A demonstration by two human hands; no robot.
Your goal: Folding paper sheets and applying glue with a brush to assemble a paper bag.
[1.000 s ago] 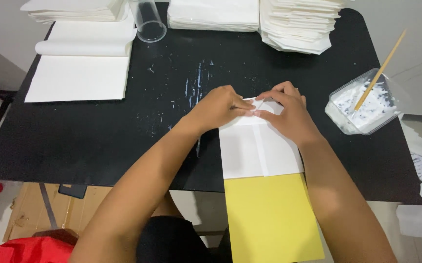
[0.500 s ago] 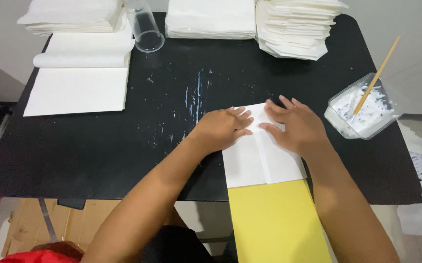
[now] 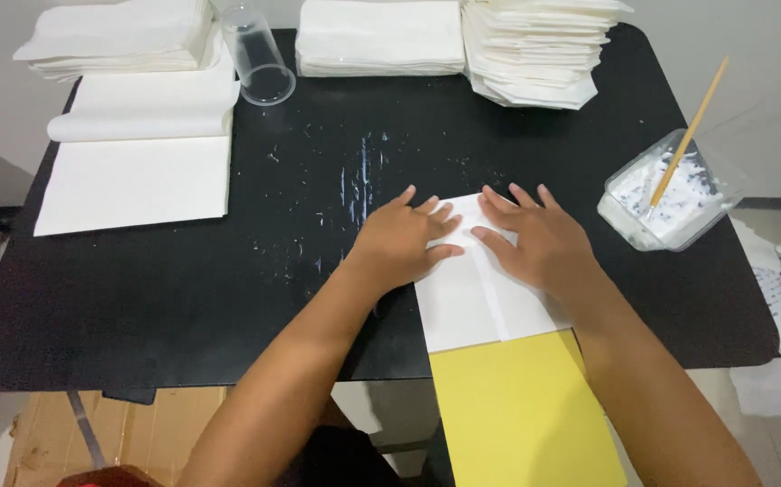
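Note:
A folded white paper sheet lies near the front edge of the black table, on top of a yellow board that sticks out over the edge. My left hand lies flat with spread fingers on the sheet's top left corner. Just to its right, my right hand presses flat on the top right part. A fold line runs down the sheet's middle. Neither hand grips anything.
Stacks of white paper and folded pieces line the back edge. A clear plastic cup lies on its side. An open pad of white sheets sits at left. A clear tub of white paste holds a wooden stick at right.
Both hands went from pinching the sheet's top edge with curled fingers to lying flat with fingers spread on the paper. The top edge now lies folded down.

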